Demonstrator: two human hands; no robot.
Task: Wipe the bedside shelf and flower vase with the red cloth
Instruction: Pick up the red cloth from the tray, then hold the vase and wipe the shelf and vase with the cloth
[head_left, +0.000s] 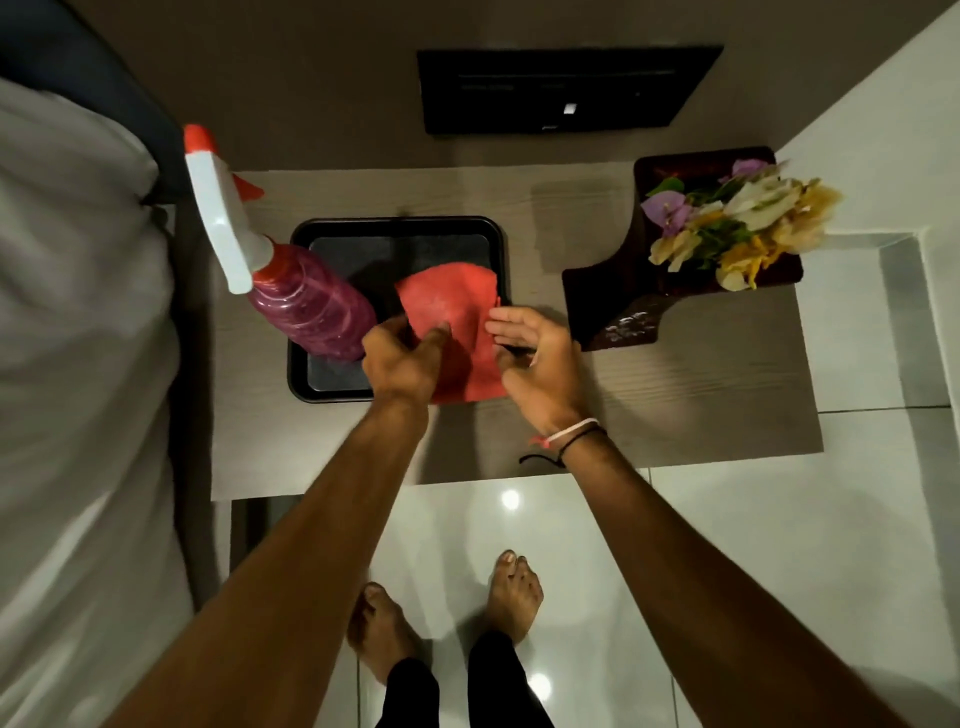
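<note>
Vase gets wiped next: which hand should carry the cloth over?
Probably the right hand: it touches the red cloth on the side facing the flower vase, while the left hand sits by the spray bottle.

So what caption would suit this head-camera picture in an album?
Both hands, left hand and right hand, handle the red cloth over a black tray, beside a spray bottle and flower vase.

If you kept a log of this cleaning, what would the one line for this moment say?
stage: readying cloth | left hand: pinching red cloth | right hand: open at cloth edge | cloth: over tray | vase: untouched
</note>
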